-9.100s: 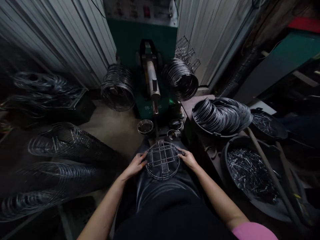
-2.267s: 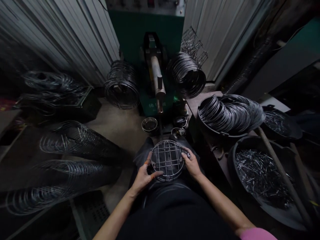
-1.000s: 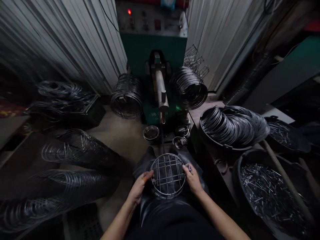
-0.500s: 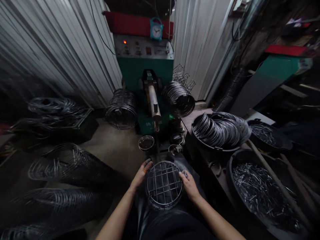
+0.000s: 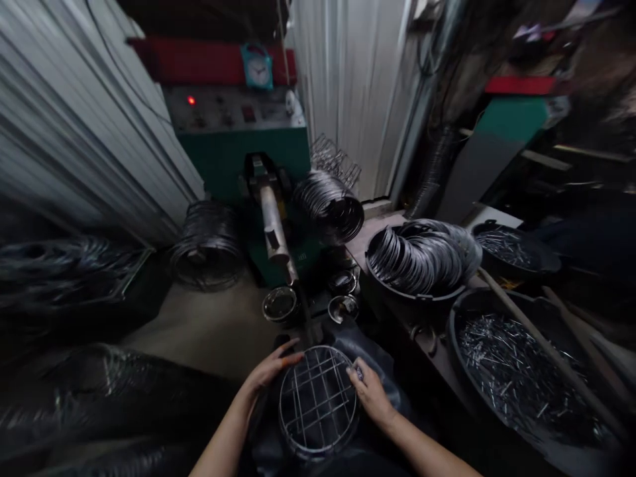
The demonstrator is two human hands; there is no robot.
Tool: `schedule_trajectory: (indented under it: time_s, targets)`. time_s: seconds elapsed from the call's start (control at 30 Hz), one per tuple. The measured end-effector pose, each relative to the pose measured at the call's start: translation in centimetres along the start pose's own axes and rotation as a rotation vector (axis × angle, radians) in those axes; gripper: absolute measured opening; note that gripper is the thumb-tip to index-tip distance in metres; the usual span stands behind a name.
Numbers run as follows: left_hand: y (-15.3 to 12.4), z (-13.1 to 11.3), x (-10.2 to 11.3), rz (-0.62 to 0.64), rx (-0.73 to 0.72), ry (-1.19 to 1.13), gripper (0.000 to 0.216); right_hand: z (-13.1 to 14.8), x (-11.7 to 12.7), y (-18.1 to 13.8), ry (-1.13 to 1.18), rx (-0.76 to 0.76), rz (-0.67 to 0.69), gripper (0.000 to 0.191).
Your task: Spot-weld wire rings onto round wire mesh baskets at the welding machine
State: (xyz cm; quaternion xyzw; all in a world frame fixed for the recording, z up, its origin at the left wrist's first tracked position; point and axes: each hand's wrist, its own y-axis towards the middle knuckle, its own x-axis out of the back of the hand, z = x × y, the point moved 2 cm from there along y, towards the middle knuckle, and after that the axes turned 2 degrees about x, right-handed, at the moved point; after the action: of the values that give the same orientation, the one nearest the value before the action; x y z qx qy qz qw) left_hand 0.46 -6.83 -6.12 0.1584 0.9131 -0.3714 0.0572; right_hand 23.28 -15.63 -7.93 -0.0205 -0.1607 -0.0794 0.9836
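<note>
A round wire rack [image 5: 318,399] with a crossed grid of rods lies over my lap, tilted towards me. My right hand [image 5: 371,392] is closed at the rack's right rim, thumb against the wire. Small shiny metal bits show between its fingers; what they are is hard to make out. On the upper left side, my left hand [image 5: 271,368] is open, fingers stretched out along the rim, the orange-covered finger nearest it. Beyond the rack, a welding machine's cylindrical arm [image 5: 274,225] points down towards me.
Small round pans [image 5: 279,305] sit below the machine. To the right are a tub of wire rings [image 5: 422,258] and a large tub of short metal rods [image 5: 521,371] with a stick across it. Coils of rings [image 5: 206,245] flank the machine. Blurred wire stacks lie at left.
My view has turned right, so the machine appears further left. The rack and both hands sit lower in view. My left fingers are more stretched out; my right hand stays at the rim.
</note>
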Motion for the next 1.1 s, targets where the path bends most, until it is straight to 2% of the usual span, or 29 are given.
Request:
schedule_trajectory:
  time_s: [0.1,0.17,0.27,0.33,0.37,0.5,0.57,0.67,0.8,0.9,1.0,1.1]
  targets:
    - [0.2,-0.2,0.5,-0.050,-0.064,0.127,0.078,-0.1,0.3,0.5,0.039,-0.022,0.045,0.038]
    - [-0.3,-0.9,0.5,-0.123,-0.146,0.230,0.085,0.2,1.0,0.6,0.087,-0.041,0.038,0.039]
    - [-2.0,-2.8,-0.6,-0.325,-0.410,0.334,0.105,1.7,2.3,0.7,0.199,-0.050,-0.060,0.035]
    - [-3.5,-4.3,-2.2,-0.439,-0.634,0.413,0.115,3.7,3.0,0.9,0.269,-0.037,-0.075,0.032]
    - [-4.1,-4.9,-3.3,-0.451,-0.725,0.450,0.119,5.0,3.2,1.2,0.301,-0.024,-0.054,0.032]
    - [-5.8,-6.1,-8.0,-0.389,-0.956,0.455,0.121,9.9,3.0,1.8,0.412,0.093,0.054,0.041]
    - [-6.1,-5.9,-9.7,-0.381,-1.012,0.423,0.117,11.5,2.5,1.7,0.453,0.159,0.077,0.042]
    - [-6.2,-5.4,-11.1,-0.419,-1.054,0.381,0.111,12.3,1.5,1.3,0.520,0.196,0.123,0.030]
    - [-6.3,-5.0,-11.6,-0.513,-1.098,0.352,0.108,11.6,0.2,0.6,0.584,0.097,0.167,0.032]
    - [-6.6,-4.9,-11.7,-0.550,-1.108,0.342,0.102,11.3,0.2,0.3,0.601,0.064,0.187,0.036]
    - [-6.8,-4.6,-11.6,-0.564,-1.103,0.344,0.091,11.5,1.4,0.5,0.625,0.095,0.104,0.038]
    - [-6.6,-4.0,-11.2,-0.566,-1.084,0.375,0.069,11.9,2.7,0.9,0.634,0.079,0.016,0.033]
